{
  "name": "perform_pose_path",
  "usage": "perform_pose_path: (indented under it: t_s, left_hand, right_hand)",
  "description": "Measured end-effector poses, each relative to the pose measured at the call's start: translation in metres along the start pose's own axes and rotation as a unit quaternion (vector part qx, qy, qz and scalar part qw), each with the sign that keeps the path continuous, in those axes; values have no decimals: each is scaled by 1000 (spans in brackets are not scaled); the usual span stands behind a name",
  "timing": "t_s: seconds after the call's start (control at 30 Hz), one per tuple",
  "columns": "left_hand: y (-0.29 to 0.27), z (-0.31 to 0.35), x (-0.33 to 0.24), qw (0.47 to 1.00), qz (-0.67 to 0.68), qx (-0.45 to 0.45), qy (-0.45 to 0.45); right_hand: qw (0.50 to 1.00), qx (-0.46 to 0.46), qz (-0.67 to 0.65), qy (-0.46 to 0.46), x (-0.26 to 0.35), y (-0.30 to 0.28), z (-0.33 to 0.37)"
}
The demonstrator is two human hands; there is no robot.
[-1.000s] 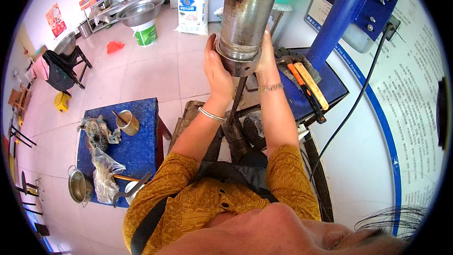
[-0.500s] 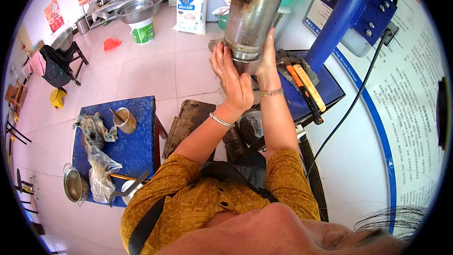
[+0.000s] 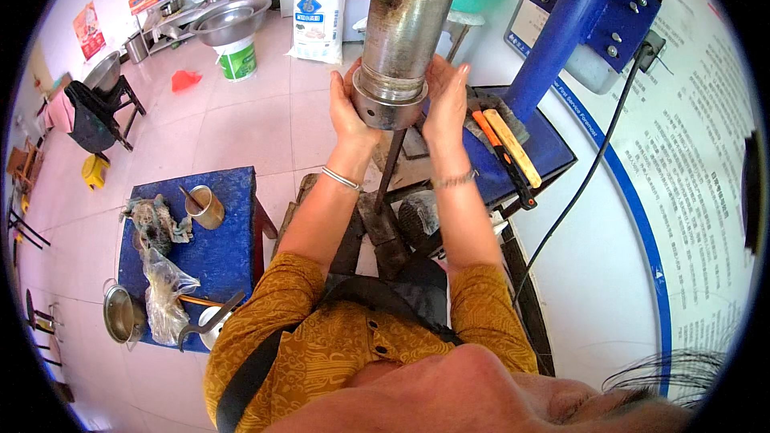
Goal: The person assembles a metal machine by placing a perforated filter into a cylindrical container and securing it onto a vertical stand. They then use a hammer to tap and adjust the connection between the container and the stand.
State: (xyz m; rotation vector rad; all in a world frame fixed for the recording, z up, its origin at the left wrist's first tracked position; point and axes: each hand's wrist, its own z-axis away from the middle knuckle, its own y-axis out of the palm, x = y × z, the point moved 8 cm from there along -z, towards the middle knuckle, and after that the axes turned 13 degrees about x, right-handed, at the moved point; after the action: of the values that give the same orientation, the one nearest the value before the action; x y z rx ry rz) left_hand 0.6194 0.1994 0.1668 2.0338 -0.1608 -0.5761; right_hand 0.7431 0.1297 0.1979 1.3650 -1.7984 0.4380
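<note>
A worn metal cylinder (image 3: 404, 36) hangs downward at the top centre, with screw threads showing near its lower end. Around that end sits a steel threaded collar (image 3: 388, 113) with a small hole in its side. My left hand (image 3: 353, 115) cups the collar from the left, its thumb up along the side and its other fingers passing behind. On the opposite side, my right hand (image 3: 446, 104) presses its palm against the collar, fingers pointing up and partly hidden behind the cylinder. A dark metal rod (image 3: 391, 170) stands below the collar, between my forearms.
To the right, a blue machine table (image 3: 552, 152) holds an orange-and-black tool (image 3: 504, 156) and a pale-handled tool (image 3: 514, 148). A blue post (image 3: 553, 52) rises there, and a black cable (image 3: 589, 168) hangs nearby. At left, a blue stool (image 3: 216, 252) carries a metal cup (image 3: 207, 212), rags and a plastic bag.
My left hand has gone from across the front of the collar to its left side, uncovering the collar. My right hand has shifted slightly down. The whole view has moved a little.
</note>
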Motion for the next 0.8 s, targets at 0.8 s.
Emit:
perform_pose_path:
  t_s: [0.8]
  left_hand:
    - [11, 2, 1, 995, -74, 65, 28]
  right_hand:
    - [996, 19, 92, 5, 38, 28, 22]
